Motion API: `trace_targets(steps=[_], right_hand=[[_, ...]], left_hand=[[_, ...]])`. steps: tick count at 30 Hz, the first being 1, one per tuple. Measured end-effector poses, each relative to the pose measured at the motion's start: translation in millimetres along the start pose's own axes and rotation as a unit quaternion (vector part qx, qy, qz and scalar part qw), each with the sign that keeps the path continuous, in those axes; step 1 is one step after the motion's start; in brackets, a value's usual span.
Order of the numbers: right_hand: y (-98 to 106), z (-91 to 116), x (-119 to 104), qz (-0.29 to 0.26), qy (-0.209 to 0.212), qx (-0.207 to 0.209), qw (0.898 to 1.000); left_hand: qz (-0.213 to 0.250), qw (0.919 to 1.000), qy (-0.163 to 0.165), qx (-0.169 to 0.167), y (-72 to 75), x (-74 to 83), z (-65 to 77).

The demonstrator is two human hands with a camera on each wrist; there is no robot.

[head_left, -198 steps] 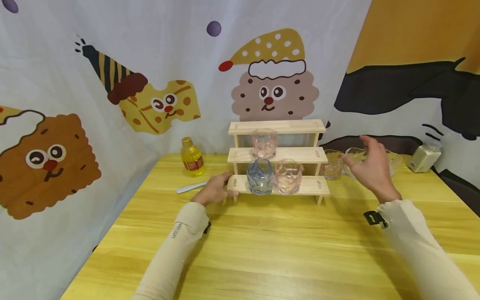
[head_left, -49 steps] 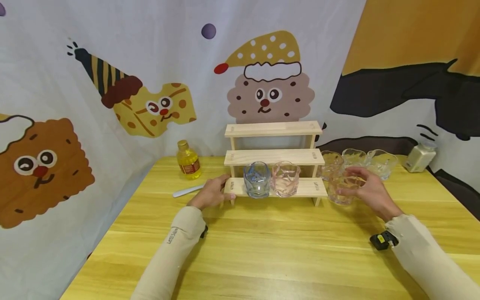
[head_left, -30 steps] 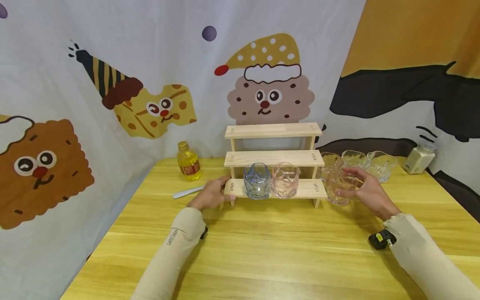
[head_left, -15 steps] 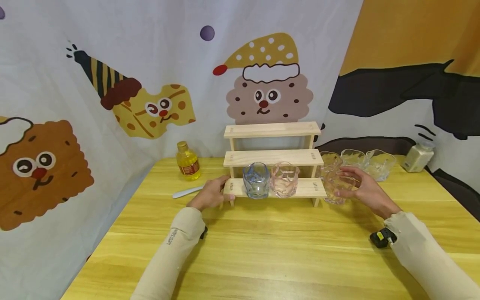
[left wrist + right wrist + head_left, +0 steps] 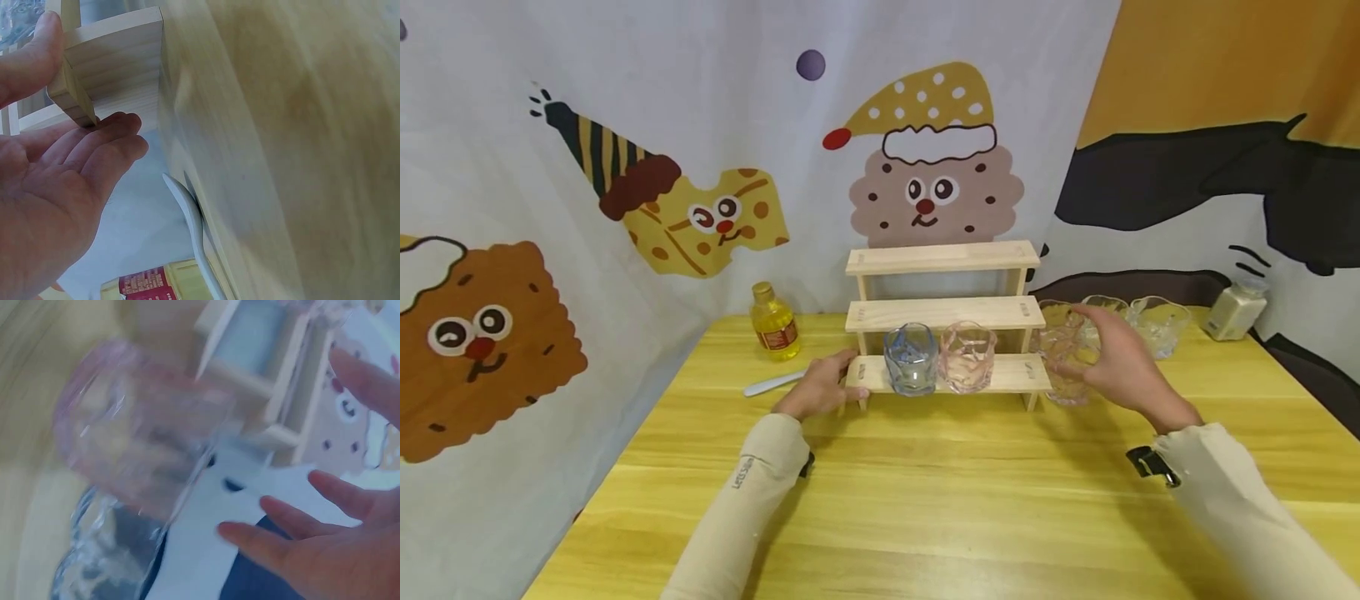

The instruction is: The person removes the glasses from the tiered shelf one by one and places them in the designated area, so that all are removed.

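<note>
My left hand (image 5: pixel 823 387) grips the left end of the lowest step of a three-tier wooden stand (image 5: pixel 943 314). In the left wrist view its thumb lies over the board (image 5: pixel 74 97) and the fingers curl beneath. A blue glass (image 5: pixel 912 362) and a pink glass (image 5: pixel 967 360) stand side by side on that step; the two upper tiers carry nothing. Right of the stand, another pink glass (image 5: pixel 1066 387) is upright on the table. Beside it is my right hand (image 5: pixel 1116 358), fingers spread; in the right wrist view, the fingertips are apart from the pink glass (image 5: pixel 134 434).
Behind the loose pink glass stand another pink glass (image 5: pixel 1060 312) and clear glasses (image 5: pixel 1161 327). A square jar (image 5: pixel 1237 311) is at the far right. An oil bottle (image 5: pixel 775 323) and a white handle-like utensil (image 5: pixel 772 383) lie left of the stand, before a printed cloth.
The pink glass from the middle tier has come down to the table at the right and shifted slightly left. My right hand has just let go and risen. The left hand stays put.
</note>
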State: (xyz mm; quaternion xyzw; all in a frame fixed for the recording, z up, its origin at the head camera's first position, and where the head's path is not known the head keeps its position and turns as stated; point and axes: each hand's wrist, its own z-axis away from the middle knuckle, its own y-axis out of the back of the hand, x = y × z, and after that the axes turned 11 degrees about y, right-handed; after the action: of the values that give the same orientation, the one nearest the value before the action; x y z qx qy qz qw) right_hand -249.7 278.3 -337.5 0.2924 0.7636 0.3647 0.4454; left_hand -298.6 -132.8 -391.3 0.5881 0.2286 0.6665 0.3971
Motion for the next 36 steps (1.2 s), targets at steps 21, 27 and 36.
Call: trace_targets(steps=[21, 27, 36], right_hand=[[-71.7, -26.7, -45.9, -0.255, 0.0, -0.022, 0.967], [-80.8, -33.0, -51.3, -0.265, -0.002, -0.012, 0.964], [-87.4, -35.3, -50.9, -0.273, -0.024, 0.005, 0.962]], left_hand=[[0.001, 1.0, -0.006, 0.002, -0.8, -0.8, -2.3], [0.008, 1.0, -0.001, -0.001, -0.4, -0.9, -1.4], [-0.001, 1.0, 0.004, -0.004, 0.4, 0.5, -0.7]])
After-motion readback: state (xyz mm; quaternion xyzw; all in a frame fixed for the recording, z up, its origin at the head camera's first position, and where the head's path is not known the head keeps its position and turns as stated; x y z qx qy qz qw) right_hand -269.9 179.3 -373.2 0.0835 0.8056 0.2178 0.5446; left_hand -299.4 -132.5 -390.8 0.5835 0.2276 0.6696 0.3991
